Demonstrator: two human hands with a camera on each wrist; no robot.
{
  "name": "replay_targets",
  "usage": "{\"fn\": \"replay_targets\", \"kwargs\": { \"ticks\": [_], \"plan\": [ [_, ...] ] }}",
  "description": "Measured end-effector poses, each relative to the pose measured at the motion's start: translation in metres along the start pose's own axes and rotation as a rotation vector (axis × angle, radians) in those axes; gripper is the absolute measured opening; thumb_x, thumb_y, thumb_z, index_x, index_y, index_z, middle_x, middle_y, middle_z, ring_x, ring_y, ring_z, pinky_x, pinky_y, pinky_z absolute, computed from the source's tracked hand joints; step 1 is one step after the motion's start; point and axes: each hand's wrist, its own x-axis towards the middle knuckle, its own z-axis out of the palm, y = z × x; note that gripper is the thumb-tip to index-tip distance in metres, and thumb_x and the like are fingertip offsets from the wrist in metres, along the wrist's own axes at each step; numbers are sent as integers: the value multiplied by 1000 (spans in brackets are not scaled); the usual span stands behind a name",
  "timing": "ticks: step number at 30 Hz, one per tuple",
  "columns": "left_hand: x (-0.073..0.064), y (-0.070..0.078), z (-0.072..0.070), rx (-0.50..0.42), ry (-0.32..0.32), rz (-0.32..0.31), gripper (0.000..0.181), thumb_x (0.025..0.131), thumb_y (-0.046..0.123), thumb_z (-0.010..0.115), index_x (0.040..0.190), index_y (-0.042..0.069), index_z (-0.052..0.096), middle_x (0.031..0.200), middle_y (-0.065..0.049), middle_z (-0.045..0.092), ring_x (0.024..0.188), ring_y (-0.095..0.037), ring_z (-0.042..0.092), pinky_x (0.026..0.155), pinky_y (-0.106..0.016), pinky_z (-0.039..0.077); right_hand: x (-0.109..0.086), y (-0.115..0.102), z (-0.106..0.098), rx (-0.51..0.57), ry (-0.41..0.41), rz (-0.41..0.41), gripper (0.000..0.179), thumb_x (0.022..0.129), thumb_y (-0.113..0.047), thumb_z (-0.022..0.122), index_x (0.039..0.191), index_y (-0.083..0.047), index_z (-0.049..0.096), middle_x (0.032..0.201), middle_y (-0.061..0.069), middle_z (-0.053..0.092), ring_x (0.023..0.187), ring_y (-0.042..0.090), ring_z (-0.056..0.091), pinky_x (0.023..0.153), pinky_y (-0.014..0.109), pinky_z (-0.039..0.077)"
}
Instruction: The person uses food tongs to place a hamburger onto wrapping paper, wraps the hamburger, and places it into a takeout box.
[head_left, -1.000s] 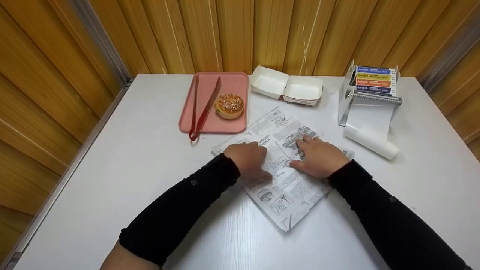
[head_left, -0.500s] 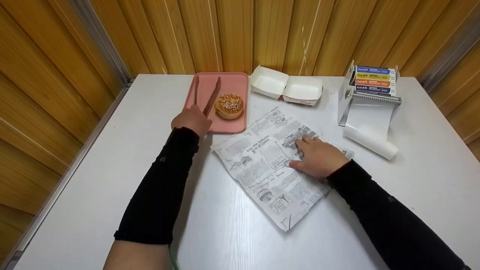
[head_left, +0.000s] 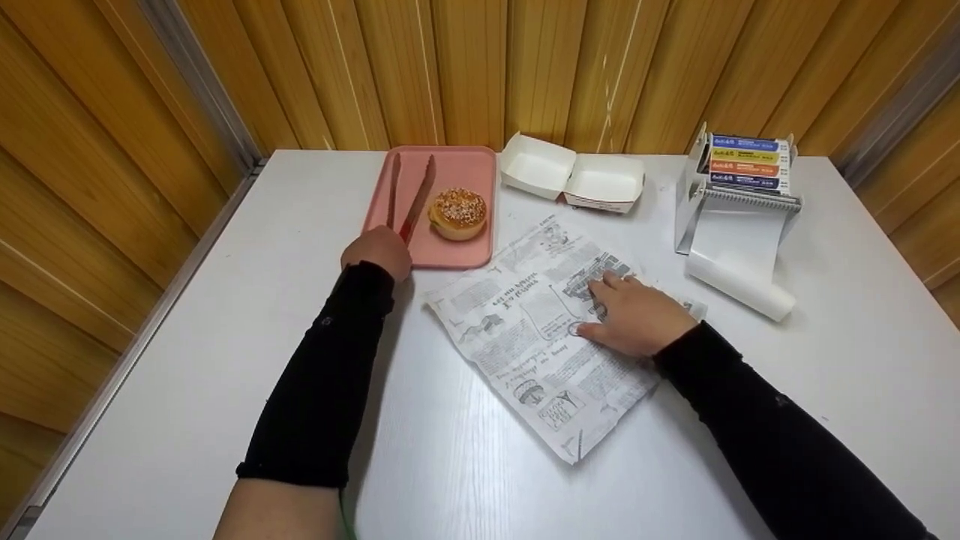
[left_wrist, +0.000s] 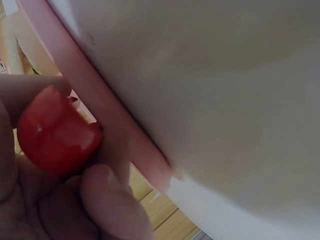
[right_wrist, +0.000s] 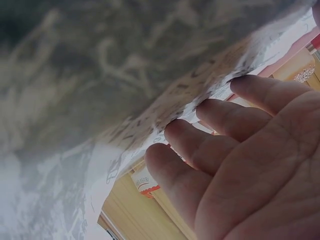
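My left hand (head_left: 379, 251) grips the red handle end of the tongs (head_left: 424, 193) at the front left of the pink tray (head_left: 457, 257). Close up in the left wrist view, fingers and thumb curl round the red tip (left_wrist: 57, 135) of the handle, beside the tray's rim. The tongs' two arms point away over the tray, spread apart. To their right on the tray sits a sesame-topped burger (head_left: 458, 214). My right hand (head_left: 637, 315) rests on the printed wrapping paper (head_left: 536, 349), fingers extended and spread, fingertips touching it in the right wrist view.
Behind the paper stands an opened white burger box (head_left: 604, 182). At the back right, a metal dispenser (head_left: 688, 214) bears several coloured boxes (head_left: 745, 161), with a white sheet (head_left: 739, 247) hanging curled from it. Wooden panels (head_left: 555, 67) close off the back of the white table (head_left: 247, 300).
My left hand has left the paper, moved up and left to the tray, and taken hold of the tongs, whose arms have drawn slightly closer together. My right hand stays on the paper.
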Motion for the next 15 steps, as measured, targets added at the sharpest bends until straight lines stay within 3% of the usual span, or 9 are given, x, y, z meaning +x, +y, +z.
{"fn": "replay_targets", "kwargs": {
  "ticks": [7,10,12,15],
  "plan": [
    [-4,-8,-11,-139,96,-51,34,105,19,55,123,-7,66,116,-22,75,100,-36,73,88,-53,60,0,-1,-4,46,43,-29,84,100,-54,64,159,1,40,168,31,28,154,52,30,125,65,27],
    [-11,-5,-21,-257,140,-52,39,106,23,55,130,-7,59,118,-21,72,101,-35,70,92,-51,58,-1,-3,-13,102,92,-44,79,103,-50,62,159,1,40,168,28,31,155,48,32,126,63,27],
    [-19,3,-27,-366,166,-17,43,107,25,54,138,-5,53,117,-20,70,102,-34,68,94,-50,57,-2,-7,-22,165,130,-50,75,105,-48,59,160,0,40,168,24,35,156,44,34,126,60,28],
    [-38,24,-31,-530,180,76,41,109,25,53,139,-1,51,114,-16,67,99,-30,65,92,-45,55,-1,-17,-35,311,198,-59,69,107,-46,57,159,-4,43,165,18,44,153,39,41,126,57,31]
  ]
}}
